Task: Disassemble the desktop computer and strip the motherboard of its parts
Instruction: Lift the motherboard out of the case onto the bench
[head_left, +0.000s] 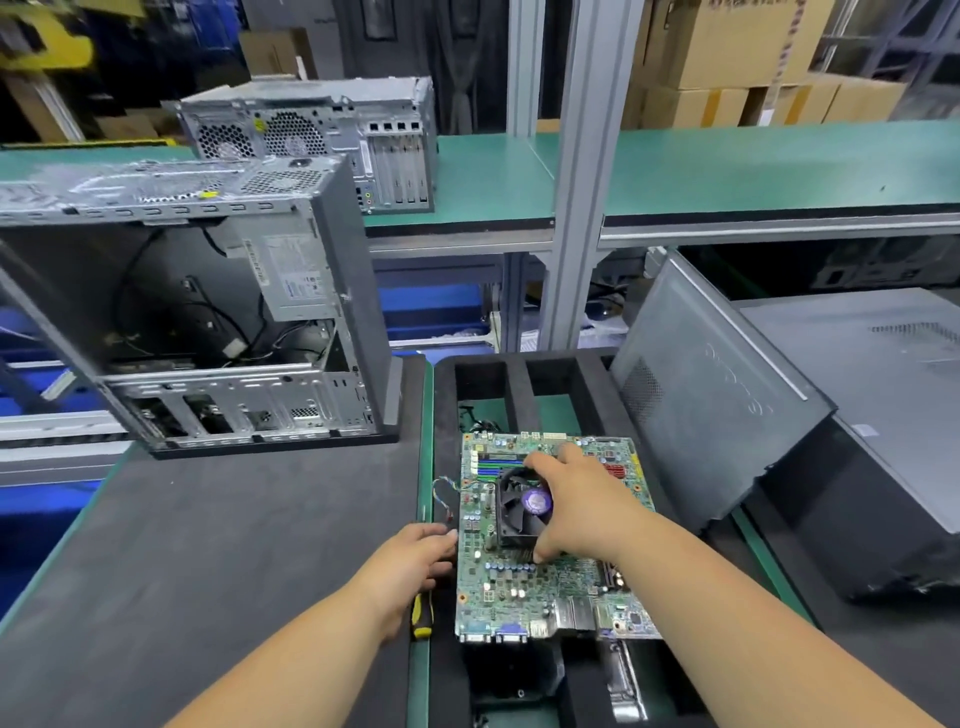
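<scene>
Fingers of my right hand curl around the cooler fan, with my thumb low at its near side and the other fingers over its far edge. I am holding the fan from the right. It has a purple round sticker in its middle. It sits on the motherboard, near the board's middle.

My left hand rests at the left edge of the motherboard. Its fingers are bent a little and touch the board's side. I cannot tell if they grip it or just push on it.

The green motherboard lies flat on a black foam frame with long slots in it, right in front of me. Thin colored wires stick out at the board's left side.

A screwdriver with a yellow and black handle lies just under my left wrist, beside the board.

On a dark mat to my left stands the open computer case. I can see its gray power box and black cables inside. Another gray case sits behind it on a green shelf. A gray side panel leans at my right, against a dark case that lies flat.
</scene>
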